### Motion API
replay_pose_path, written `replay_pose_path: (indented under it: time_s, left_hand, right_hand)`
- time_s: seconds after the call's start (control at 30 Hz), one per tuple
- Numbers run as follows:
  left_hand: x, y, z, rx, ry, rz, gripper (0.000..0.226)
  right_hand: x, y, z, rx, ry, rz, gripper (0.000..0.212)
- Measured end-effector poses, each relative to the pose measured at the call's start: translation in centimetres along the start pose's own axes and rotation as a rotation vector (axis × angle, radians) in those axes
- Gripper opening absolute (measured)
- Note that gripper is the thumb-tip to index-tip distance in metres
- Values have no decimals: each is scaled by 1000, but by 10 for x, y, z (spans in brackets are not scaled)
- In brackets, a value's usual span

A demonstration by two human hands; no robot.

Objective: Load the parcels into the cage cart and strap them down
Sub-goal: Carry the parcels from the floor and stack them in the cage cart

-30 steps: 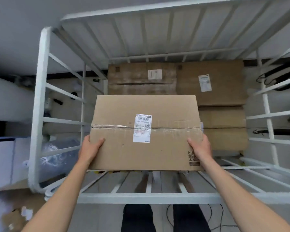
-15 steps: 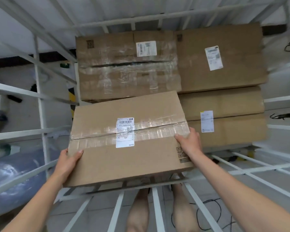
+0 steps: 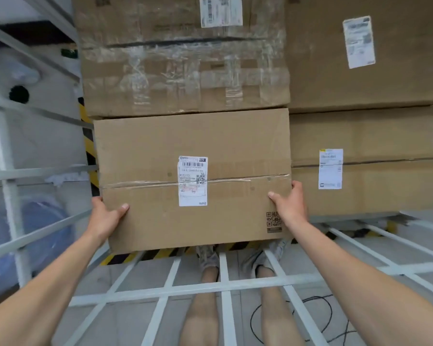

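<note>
A brown cardboard parcel point(image 3: 160, 151) with a white shipping label and a taped seam is held inside the white cage cart point(image 3: 223, 285). My left hand point(image 3: 105, 216) grips its left near corner, thumb on top. My right hand point(image 3: 289, 203) grips its right edge, thumb on top. The parcel's far edge touches a tape-covered box point(image 3: 180, 71) behind it. Its right side lies against a lower labelled box point(image 3: 365, 161). A large box point(image 3: 385, 51) stands at the far right.
White side bars point(image 3: 8, 171) of the cage run along the left, with blue plastic-wrapped goods point(image 3: 35, 236) behind them. The cart's floor grid shows my legs, a black cable point(image 3: 298, 318) and yellow-black floor tape point(image 3: 125, 257) beneath.
Both hands have carried the parcel forward into the cage and levelled it, so it now sits against the stacked boxes. The view has closed in on the stack.
</note>
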State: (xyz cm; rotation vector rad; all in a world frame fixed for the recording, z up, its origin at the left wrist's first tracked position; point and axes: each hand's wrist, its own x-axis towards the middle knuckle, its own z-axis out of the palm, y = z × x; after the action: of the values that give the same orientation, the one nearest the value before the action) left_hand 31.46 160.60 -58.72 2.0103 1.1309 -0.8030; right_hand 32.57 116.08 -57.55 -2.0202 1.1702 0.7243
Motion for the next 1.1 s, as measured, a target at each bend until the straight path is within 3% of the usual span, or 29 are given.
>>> replay_pose_path:
  time_s: [0.17,0.43,0.57,0.67,0.9,1.1]
  left_hand:
    - [24,-5,26,11,9,17,63]
    - [6,22,21,73,-123,43,89]
    - [-73,53,26,306,-136,164,94]
    - [-147,77,28,500,-210,270,91]
    - [-320,145,24,822,-284,618,78]
    - [-472,203,60,983,-277,856,74]
  right_hand:
    - [23,-1,14,-134,30,3,61]
    - [6,-20,0,-287,-48,-46,66]
    - [-51,-30,-30,-427,-99,-186,88]
    - [-108,-38,-60,-501,-101,-231,93]
    - [-239,-52,-146,-472,-148,-275,87]
    - [-307,-7,-255,-539,-33,-351,75]
